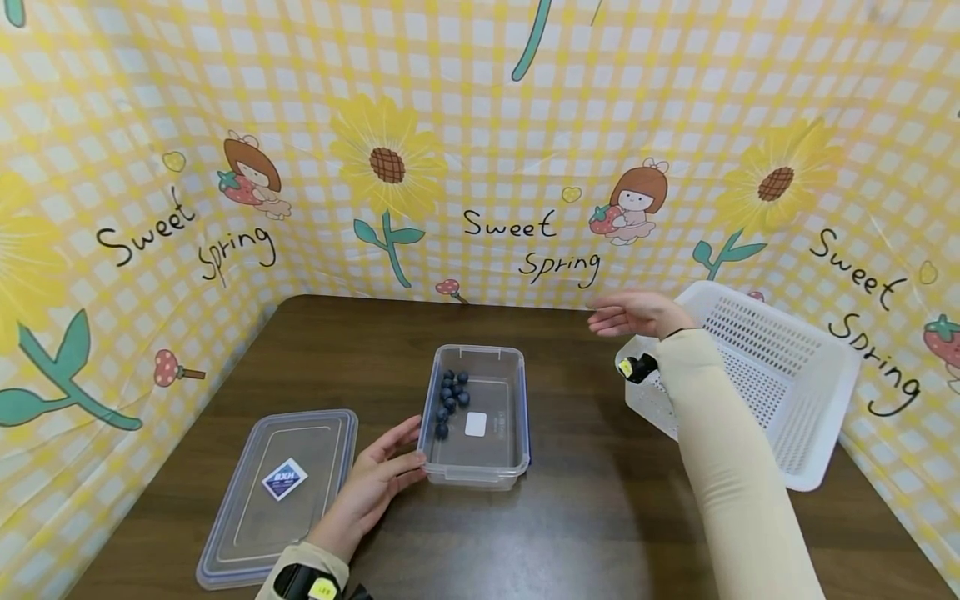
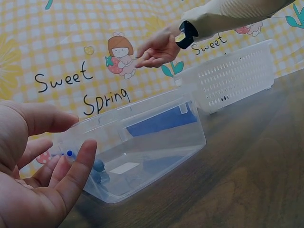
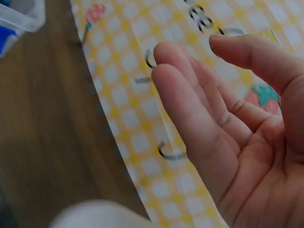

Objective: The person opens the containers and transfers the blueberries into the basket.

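Note:
A clear plastic container (image 1: 491, 467) stands on the table with several blueberries (image 1: 450, 400) along its left side and a white label on its floor. At its front left corner is my left hand (image 1: 378, 479), fingertips against the wall and fingers relaxed. The left wrist view shows the same container (image 2: 161, 175) from low down, just beyond the left hand (image 2: 42, 175). My right hand (image 1: 637, 315) is held up at the left end of a white perforated basket (image 1: 806, 417). Its fingers are extended, and the right wrist view shows nothing in the hand (image 3: 213, 123).
A clear lid (image 1: 300, 525) with a blue-and-white sticker lies flat at the left, close to my left forearm. Patterned yellow checked cloth (image 1: 495, 150) walls in the dark wooden table (image 1: 570, 533) at the back and both sides. The right forearm crosses over the basket's near left part.

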